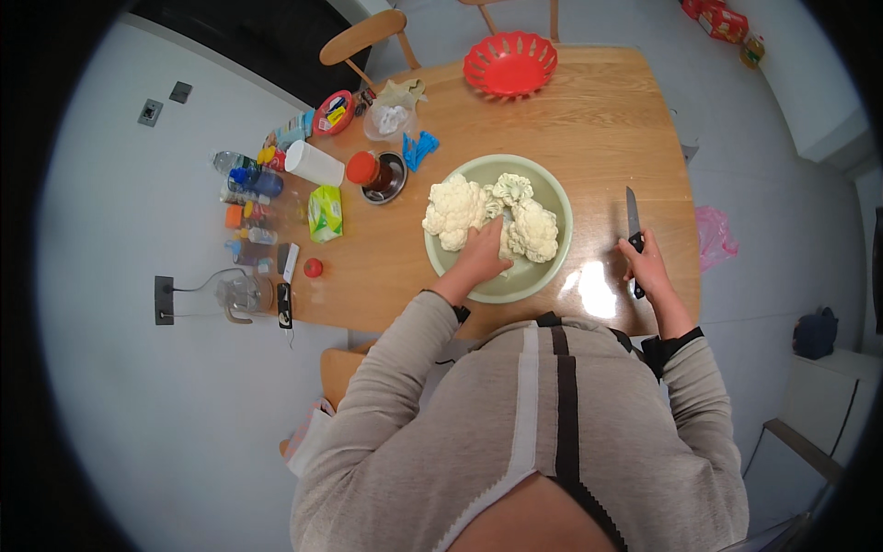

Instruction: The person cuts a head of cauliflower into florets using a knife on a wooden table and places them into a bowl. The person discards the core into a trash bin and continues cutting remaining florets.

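Observation:
A pale green plastic basin [567, 228] stands on the wooden table, holding a large cauliflower piece [452, 207] on its left, another cauliflower piece [534, 231] on its right and smaller florets [512, 188] towards the far side. My left hand [483, 255] reaches down into the basin between the two big pieces; its fingertips are partly hidden among the cauliflower, so a grip cannot be made out. To the right of the basin, my right hand [645, 262] is closed round the black handle of a kitchen knife [632, 214], whose blade points away from me.
A red openwork plastic basket [510, 65] sits at the table's far edge. Left of the basin are a red-lidded jar [369, 171] on a metal dish, a blue plastic bag [419, 150], a green packet [325, 214], a white cylindrical container [314, 163], a tomato [313, 268] and several bottles.

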A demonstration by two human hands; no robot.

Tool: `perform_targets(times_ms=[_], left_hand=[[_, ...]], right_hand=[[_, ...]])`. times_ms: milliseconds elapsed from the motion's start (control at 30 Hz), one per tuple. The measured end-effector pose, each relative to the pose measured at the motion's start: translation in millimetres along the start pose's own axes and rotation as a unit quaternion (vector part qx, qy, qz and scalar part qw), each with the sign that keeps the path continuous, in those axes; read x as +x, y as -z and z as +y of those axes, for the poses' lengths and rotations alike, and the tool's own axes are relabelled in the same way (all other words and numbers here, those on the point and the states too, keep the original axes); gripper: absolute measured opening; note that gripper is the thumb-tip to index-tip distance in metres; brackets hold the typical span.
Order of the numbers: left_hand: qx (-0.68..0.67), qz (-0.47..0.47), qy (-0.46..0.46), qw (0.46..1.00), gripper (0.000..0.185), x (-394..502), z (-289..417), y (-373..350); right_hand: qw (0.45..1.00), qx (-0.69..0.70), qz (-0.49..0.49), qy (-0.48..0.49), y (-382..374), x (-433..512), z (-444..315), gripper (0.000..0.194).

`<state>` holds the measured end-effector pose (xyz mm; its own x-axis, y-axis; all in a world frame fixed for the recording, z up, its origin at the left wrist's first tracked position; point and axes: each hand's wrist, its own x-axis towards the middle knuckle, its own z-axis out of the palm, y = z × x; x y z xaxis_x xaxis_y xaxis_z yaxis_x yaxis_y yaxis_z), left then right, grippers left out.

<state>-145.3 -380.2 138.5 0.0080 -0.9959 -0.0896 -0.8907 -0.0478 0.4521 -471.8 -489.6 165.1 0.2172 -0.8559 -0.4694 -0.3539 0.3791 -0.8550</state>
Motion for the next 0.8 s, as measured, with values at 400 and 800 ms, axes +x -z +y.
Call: perform_targets(times_ms=[400, 800], left_hand=[[-0.004, -0.125, 0.081, 0.989, 0.073, 18.6, 4.7, 32.1], [-0.378, -0.083, 0.124, 0.914, 0.081, -10.7, 14.8, 90.1]], right_hand=[[1.0, 0.011, 0.025, 0.004, 11.7, -3.1, 3.3, 0.049], [1.0, 0.01, -0.003, -0.006, -3.5, 2.8, -0.4, 0.046]])
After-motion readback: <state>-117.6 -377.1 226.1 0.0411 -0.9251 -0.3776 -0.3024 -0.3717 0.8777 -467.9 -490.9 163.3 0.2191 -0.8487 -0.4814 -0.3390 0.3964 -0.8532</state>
